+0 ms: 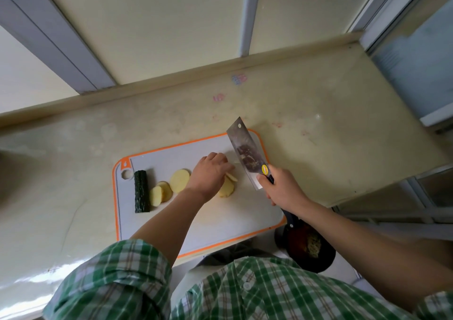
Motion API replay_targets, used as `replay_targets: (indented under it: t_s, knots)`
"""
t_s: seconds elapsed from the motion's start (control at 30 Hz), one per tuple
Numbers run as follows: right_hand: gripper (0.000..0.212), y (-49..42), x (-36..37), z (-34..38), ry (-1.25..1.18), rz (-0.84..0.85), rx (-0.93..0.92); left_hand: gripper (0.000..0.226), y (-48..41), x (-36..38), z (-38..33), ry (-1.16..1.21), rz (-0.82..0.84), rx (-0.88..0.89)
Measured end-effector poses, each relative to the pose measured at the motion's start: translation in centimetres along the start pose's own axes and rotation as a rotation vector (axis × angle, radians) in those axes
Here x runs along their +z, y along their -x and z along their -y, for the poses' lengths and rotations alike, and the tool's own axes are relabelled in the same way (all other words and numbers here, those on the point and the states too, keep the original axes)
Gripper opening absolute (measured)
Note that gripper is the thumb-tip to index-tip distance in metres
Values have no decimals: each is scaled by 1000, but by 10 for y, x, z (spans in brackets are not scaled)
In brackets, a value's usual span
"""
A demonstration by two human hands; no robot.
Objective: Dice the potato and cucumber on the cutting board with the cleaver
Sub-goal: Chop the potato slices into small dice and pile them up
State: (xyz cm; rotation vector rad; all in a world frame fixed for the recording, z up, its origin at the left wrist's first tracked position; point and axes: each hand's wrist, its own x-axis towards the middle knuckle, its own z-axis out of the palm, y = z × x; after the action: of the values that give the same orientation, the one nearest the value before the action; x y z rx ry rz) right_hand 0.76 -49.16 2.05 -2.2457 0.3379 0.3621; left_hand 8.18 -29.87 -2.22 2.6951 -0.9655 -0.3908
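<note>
The left hand (209, 172) curls down on the potato slices (228, 188) mid-board so they won't slide, the right hand (282, 188) is fisted round the cleaver (245, 152) just right of them, and the cucumber (141, 191) sits parked at the left end, probably for later.

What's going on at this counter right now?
A person in a green plaid shirt is cutting potato. The left hand holds down a stack of pale yellow potato slices on the grey, orange-rimmed cutting board; the right hand grips the steel cleaver beside them. More loose potato slices and the dark green cucumber piece lie undiced to the left.
</note>
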Motion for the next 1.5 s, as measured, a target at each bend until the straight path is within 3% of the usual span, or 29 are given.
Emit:
replay_targets:
  t_s: [0.1,0.2,0.43,0.6,0.7,0.93,1.07,1.37,1.5]
  knots:
    - [26,0,0,1,-2,2,2,61,10,-1,12,22,143,125]
    - [28,0,2,3,7,16,5,81,17,0,18,-106,263,194]
    - [29,0,6,4,43,41,-12,64,17,7,4,-219,167,156]
    - [26,-5,9,9,77,56,-24,51,25,18,-16,-106,47,-258]
    - [25,-8,12,15,139,91,-43,49,26,23,-24,-64,-11,-390]
    - [23,-5,25,14,367,130,-140,55,43,22,-12,102,-149,-366]
    - [19,-3,32,14,408,118,-159,44,40,22,-12,97,-134,-314]
    - [12,5,48,10,494,75,-174,42,37,23,-9,156,-114,-343]
    - [19,1,60,10,498,53,-147,42,35,22,-8,170,-94,-357]
